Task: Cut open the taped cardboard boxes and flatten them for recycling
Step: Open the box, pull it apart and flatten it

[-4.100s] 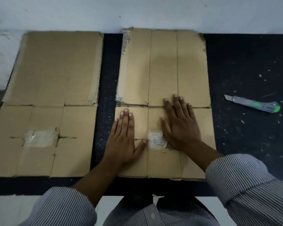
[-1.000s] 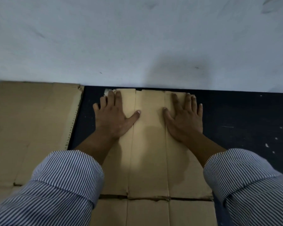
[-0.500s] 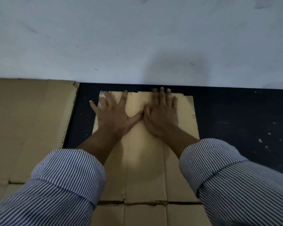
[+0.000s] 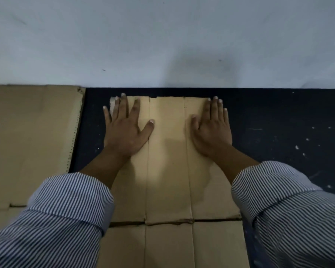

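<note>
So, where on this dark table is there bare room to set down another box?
The widest bare patch of dark table lies right of the flattened cardboard, bordered by the wall and the right hand; only pale specks there. A narrow strip runs between that cardboard and the second cardboard, beside the left hand. Middle and left are crowded.

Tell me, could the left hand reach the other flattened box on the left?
Probably yes: the left hand lies flat and empty on the flattened box, and only a strip of dark tabletop separates it from the other flattened box.
</note>
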Tool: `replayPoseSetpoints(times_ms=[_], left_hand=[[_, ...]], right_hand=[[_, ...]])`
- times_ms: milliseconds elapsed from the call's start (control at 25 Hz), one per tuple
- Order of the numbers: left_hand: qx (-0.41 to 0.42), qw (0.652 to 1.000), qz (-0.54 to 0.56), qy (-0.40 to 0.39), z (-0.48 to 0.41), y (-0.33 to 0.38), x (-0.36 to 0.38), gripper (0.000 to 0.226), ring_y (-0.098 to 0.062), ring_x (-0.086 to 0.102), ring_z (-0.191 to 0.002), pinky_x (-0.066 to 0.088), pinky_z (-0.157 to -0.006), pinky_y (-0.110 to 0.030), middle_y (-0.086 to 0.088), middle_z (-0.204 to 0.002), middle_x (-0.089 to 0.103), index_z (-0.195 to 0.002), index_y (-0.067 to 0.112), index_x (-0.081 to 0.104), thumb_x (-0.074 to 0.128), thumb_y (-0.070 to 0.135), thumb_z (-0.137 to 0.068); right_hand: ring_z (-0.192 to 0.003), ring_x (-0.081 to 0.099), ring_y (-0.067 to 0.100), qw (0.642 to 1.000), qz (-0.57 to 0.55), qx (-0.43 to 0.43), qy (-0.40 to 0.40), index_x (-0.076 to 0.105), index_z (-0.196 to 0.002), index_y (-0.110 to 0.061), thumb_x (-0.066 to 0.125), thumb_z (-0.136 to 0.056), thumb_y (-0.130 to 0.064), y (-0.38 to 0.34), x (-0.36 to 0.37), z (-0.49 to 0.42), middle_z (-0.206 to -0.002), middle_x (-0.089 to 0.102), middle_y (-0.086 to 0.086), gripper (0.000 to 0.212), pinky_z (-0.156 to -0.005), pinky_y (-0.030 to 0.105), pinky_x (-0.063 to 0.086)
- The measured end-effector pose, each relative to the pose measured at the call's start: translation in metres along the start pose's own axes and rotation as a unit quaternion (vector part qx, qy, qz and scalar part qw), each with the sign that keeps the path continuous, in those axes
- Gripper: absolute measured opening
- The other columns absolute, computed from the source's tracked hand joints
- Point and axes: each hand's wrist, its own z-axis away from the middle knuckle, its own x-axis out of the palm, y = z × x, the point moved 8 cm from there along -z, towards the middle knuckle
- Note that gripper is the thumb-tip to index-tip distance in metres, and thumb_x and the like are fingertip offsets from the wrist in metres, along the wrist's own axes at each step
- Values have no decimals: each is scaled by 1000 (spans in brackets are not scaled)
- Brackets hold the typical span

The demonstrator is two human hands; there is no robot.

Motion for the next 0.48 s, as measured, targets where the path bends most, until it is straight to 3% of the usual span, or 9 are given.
replayPoseSetpoints(times_ms=[120,240,360,480], left_hand=[[-8,1000,8,28,45,-5,-2,78,-29,-15,-153,-8,-123,-52,-17,-166,-10,-160,13,4,29,58,-101],[-112,990,88,17,96,-23,0,76,-32,-1,-154,7,-125,-52,-20,-166,4,-158,5,7,33,50,-103],[-170,977,126,36,134,-25,-8,73,-37,23,-142,24,-116,-54,-21,-156,25,-156,4,18,44,45,-102],[-238,955,175,21,159,-39,-6,66,-37,39,-126,37,-104,-47,-19,-140,37,-149,2,31,50,42,-99]], right_hand=[[-153,-14,22,1000,-24,19,-3,-11,-158,-9,13,-104,-55,12,0,35,-166,-13,13,76,-125,38,-6],[-154,-9,22,996,-80,50,2,-6,-159,-7,19,-105,-52,25,2,79,-167,-7,13,75,-126,40,-1],[-151,13,29,991,-103,83,25,5,-159,-3,28,-105,-48,28,4,133,-164,14,17,74,-124,41,12],[-129,34,33,983,-108,138,56,23,-154,1,43,-101,-48,33,1,180,-142,34,20,75,-111,46,31]])
